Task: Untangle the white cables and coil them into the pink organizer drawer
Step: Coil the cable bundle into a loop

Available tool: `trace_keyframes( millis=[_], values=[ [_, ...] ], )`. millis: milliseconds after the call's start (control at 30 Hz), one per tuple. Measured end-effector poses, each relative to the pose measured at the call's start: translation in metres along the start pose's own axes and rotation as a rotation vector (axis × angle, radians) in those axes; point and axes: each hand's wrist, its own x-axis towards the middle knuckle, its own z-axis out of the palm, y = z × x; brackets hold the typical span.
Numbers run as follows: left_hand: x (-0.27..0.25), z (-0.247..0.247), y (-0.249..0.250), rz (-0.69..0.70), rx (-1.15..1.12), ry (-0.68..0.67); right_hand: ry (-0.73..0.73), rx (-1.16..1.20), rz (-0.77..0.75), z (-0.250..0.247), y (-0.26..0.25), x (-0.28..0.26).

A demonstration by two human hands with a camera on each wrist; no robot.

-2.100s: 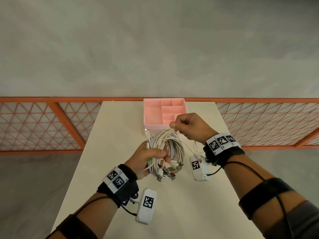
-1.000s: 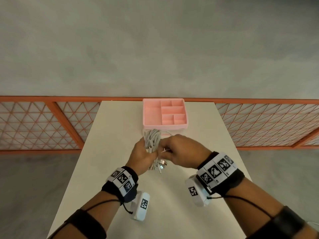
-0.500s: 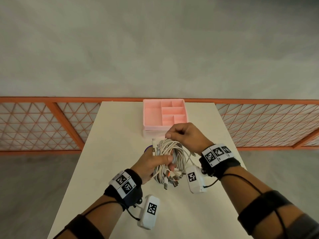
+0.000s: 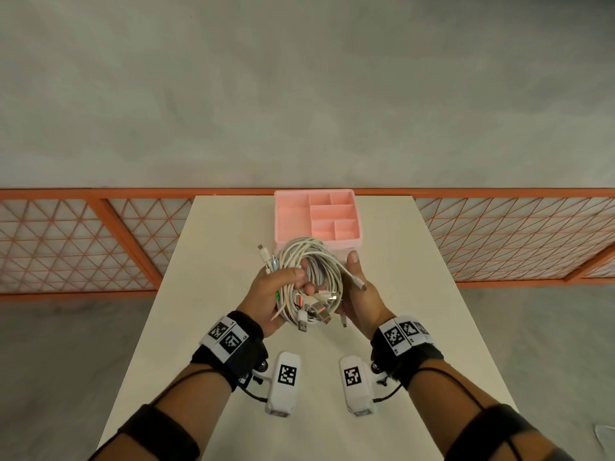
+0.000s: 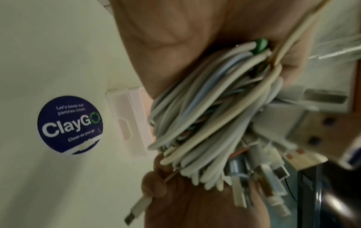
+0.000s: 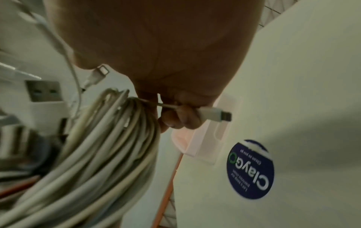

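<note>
Cable bundle (image 4: 309, 281) held just in front of pink organizer drawer (image 4: 317, 219), above table (image 4: 213, 261). L hand (image 4: 273, 294) fingers wrapped round coil; R hand (image 4: 359, 294) pinches one cable end (image 6: 215, 115). Light, floppy, snag-prone imo; grip by plug, feed out slowly.

White cables (image 4: 311, 261), pink drawer (image 4: 289, 217) (orange railing (image 4: 100, 221)).

We see a round blue sticker (image 5: 70, 125) on the pale table (image 4: 213, 294) beyond our fingers, and an orange lattice railing (image 4: 83, 241) further off.
</note>
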Motion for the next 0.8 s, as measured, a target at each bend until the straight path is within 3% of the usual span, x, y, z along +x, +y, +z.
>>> trace_keyframes(
  millis=[133,267,367,500,633,800],
  values=[
    [-0.001,0.009,0.002,-0.013,-0.161,0.048,-0.024,0.312,0.001,0.019,-0.015,-0.004],
    [-0.003,0.012,0.002,-0.005,-0.205,0.047,-0.161,0.541,-0.02,0.021,-0.02,-0.013],
    [-0.004,0.003,0.002,-0.035,-0.199,0.033,-0.225,0.497,0.014,0.019,-0.025,-0.015],
    [-0.004,-0.012,0.001,-0.12,-0.013,-0.032,-0.277,0.307,0.05,0.014,-0.037,-0.015],
    [-0.007,-0.015,0.001,-0.184,-0.05,-0.063,-0.326,0.332,0.091,0.009,-0.036,-0.014],
    [-0.006,-0.015,-0.004,-0.044,0.201,0.051,-0.157,0.277,0.124,0.007,-0.029,-0.008]
  ],
)
